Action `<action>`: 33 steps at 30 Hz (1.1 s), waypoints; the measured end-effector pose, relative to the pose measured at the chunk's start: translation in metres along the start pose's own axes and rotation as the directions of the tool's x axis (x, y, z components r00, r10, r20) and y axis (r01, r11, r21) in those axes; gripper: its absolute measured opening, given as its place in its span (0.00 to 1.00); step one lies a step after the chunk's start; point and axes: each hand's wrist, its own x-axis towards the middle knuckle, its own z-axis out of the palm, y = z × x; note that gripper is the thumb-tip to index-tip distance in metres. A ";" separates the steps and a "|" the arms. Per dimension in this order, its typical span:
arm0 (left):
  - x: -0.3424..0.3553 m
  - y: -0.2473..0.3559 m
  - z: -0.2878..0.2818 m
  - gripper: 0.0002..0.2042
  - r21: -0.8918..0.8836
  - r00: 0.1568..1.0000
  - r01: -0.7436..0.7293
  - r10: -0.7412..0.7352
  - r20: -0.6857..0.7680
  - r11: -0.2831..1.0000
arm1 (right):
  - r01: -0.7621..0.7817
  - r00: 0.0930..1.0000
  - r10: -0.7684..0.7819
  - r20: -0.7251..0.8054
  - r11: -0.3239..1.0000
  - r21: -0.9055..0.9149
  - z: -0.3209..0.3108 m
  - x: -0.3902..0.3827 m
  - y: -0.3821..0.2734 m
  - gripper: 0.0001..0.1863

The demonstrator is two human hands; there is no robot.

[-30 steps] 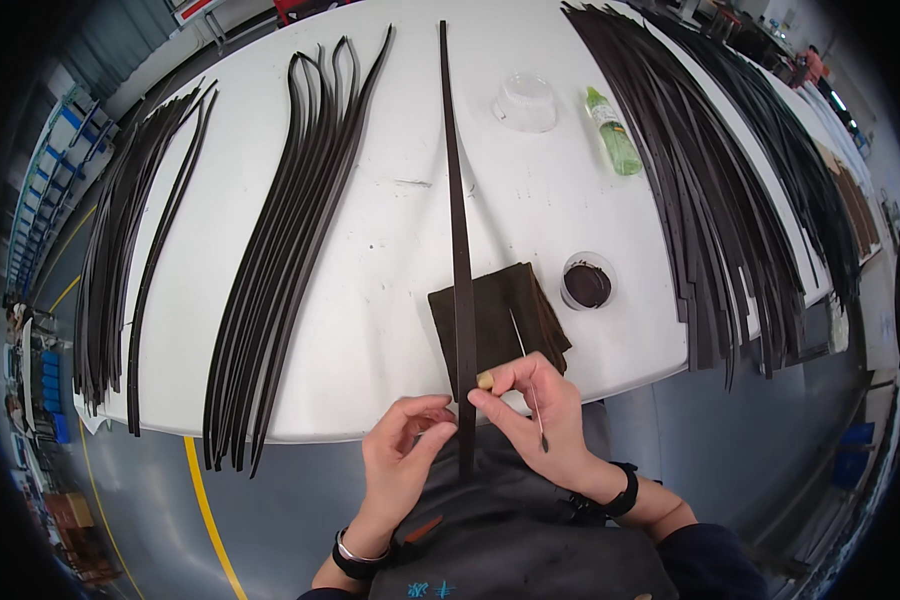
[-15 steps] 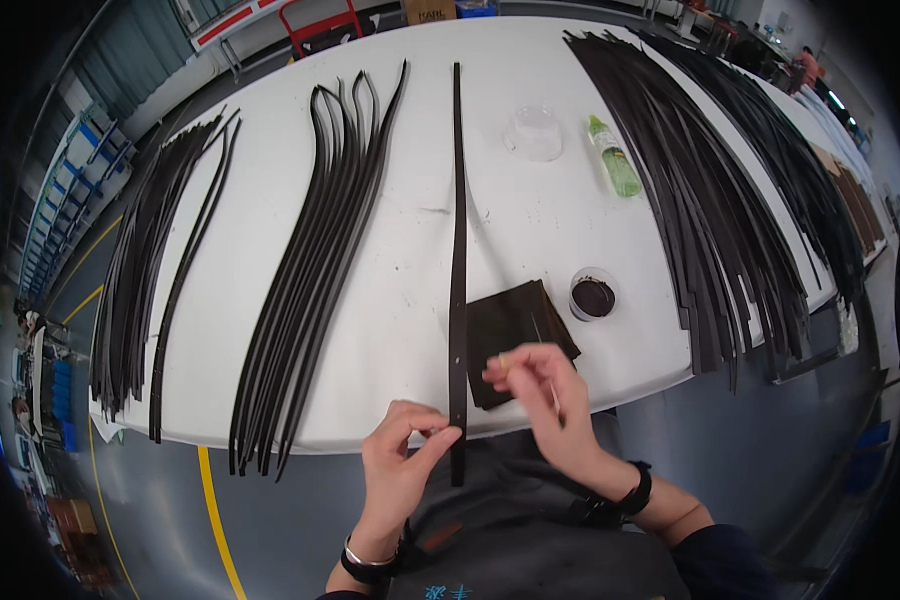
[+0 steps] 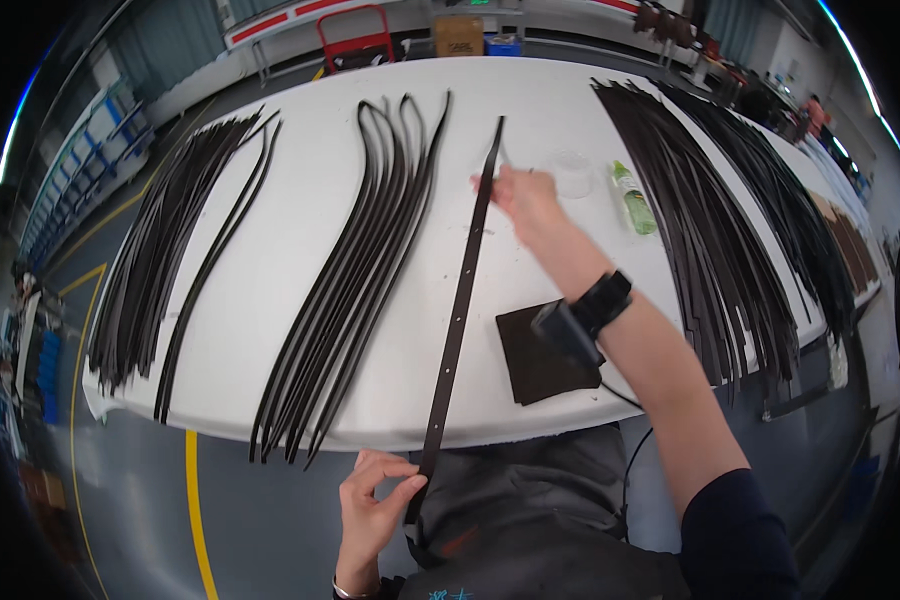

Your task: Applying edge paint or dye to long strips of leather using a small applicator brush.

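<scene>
My left hand (image 3: 378,510) pinches the near end of a long dark strap (image 3: 456,320) with small holes along it, just below the table's front edge. My right hand (image 3: 518,198) is stretched over the table, fingers curled around the strap near its far end, slightly blurred; whether it holds anything else is hidden. Dark square sheets (image 3: 535,365) lie right of the strap, partly under my right forearm. The cup of dark paste is hidden by that arm.
The white table (image 3: 370,72) bears strap bundles at left (image 3: 160,250), middle (image 3: 345,280) and right (image 3: 700,240), a clear plastic container (image 3: 572,172) and a green bottle (image 3: 634,200). A red trolley (image 3: 355,40) stands beyond. A person (image 3: 812,115) is at far right.
My right hand has moved from the near end, by the sheets, to the strap's far part. My left hand went down-left, gripping the strap, which now slants. The view has tilted upward.
</scene>
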 end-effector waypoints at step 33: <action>0.104 -0.019 -0.200 0.07 0.728 0.815 0.238 0.276 -0.510 0.643 | 0.219 0.860 -0.105 0.500 0.960 -0.176 0.327 0.250 0.120 0.08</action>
